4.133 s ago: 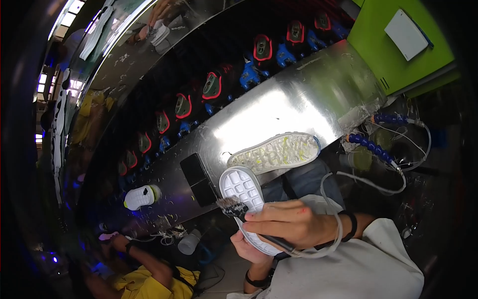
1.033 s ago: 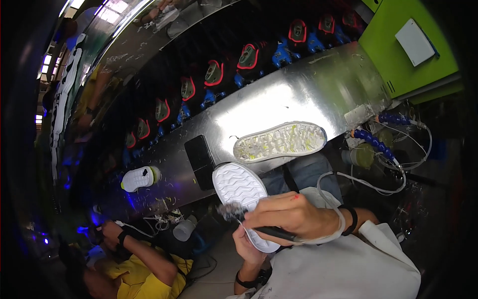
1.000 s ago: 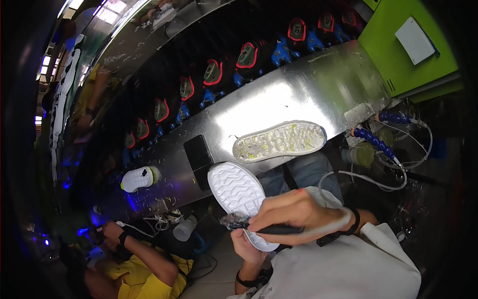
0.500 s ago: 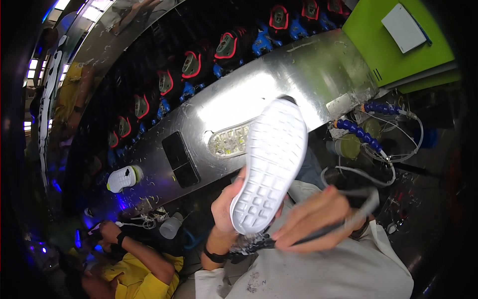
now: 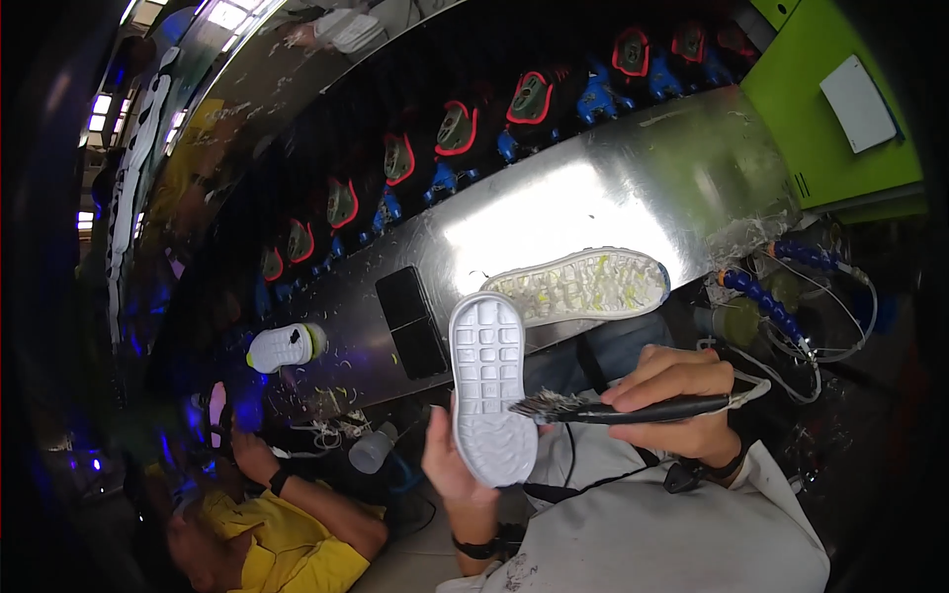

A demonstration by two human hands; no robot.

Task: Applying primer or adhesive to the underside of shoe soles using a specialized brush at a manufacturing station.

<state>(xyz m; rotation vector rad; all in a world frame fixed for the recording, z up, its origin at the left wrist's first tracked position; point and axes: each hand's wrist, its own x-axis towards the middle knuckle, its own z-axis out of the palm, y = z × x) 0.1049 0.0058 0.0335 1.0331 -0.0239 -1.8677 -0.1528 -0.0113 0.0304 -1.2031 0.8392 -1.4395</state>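
My left hand grips a white shoe sole from below and behind, its grid-patterned side facing up and its long axis nearly upright in view. In my right hand is a brush with a black handle, a thin pale tube running from its rear end. The frayed, whitish bristles are at the sole's right edge, just below its middle. Behind the held sole, another sole lies lengthwise on the metal bench, its surface rough and marked with yellow-green patches. My left fingertips are mostly hidden by the sole.
The metal bench carries black flat panels and a small white sole. Dark shoes with red edging line its far side. Blue flexible hoses and a green cabinet stand right. A co-worker's yellow sleeve is lower left.
The held sole has tipped lower and left, uncovering the sole lying on the bench. The brush has swung up to the held sole's right edge. The view has shifted.
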